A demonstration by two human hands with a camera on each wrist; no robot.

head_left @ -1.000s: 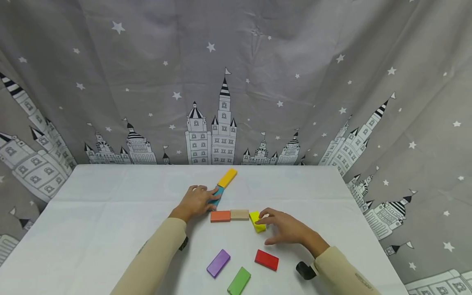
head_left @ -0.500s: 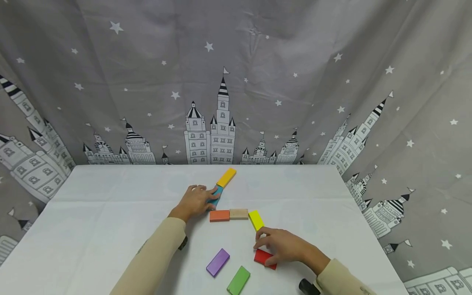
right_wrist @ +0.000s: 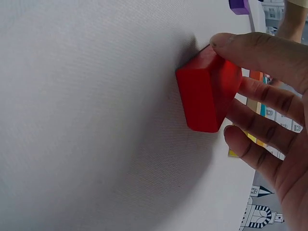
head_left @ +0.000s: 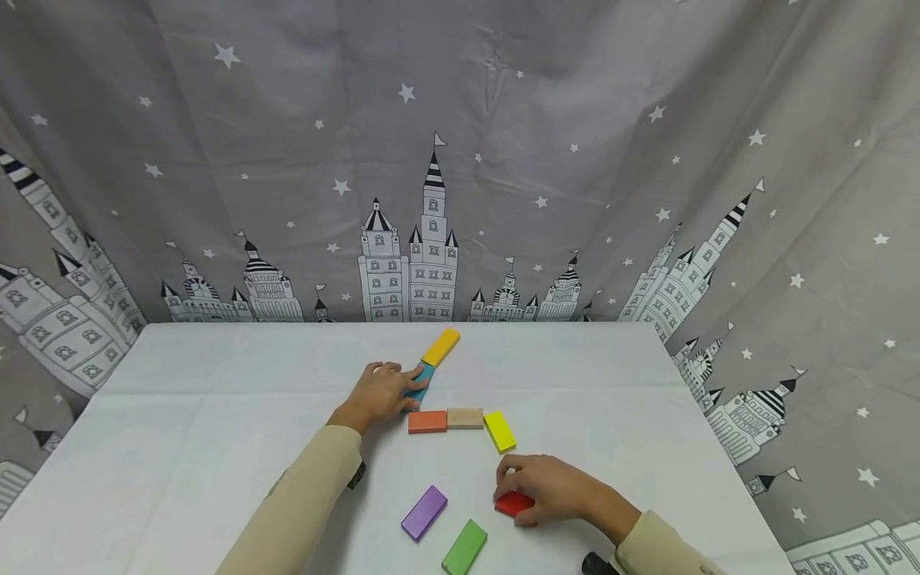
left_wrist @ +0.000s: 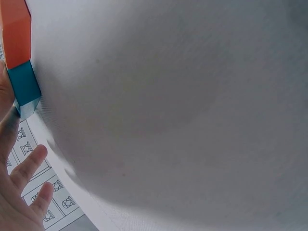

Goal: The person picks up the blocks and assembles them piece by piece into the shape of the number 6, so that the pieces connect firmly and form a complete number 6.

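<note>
In the head view my left hand (head_left: 378, 393) holds a blue wooden block (head_left: 427, 375) between thumb and index finger, its other fingers spread. Part of that block is covered by the fingers. An orange-yellow block (head_left: 441, 347) meets its far end, and an orange block (head_left: 427, 422) lies by its near end. My right hand (head_left: 549, 489) pinches a red block (right_wrist: 207, 91) between thumb and fingertips; in the right wrist view the block looks tilted over the white cloth. Just beyond this hand lies a bright yellow block (head_left: 499, 432), touching or nearly touching a tan block (head_left: 465, 418).
Nearer to me, a purple block (head_left: 424, 513) and a green block (head_left: 465, 547) lie on the white-covered table (head_left: 216, 447). Behind the table's far edge hangs a grey curtain (head_left: 287, 160) printed with castles and stars.
My right hand has left the bright yellow block, moved toward me and taken hold of the red block. The bright yellow block now lies uncovered. My left hand stays at the blue block.
</note>
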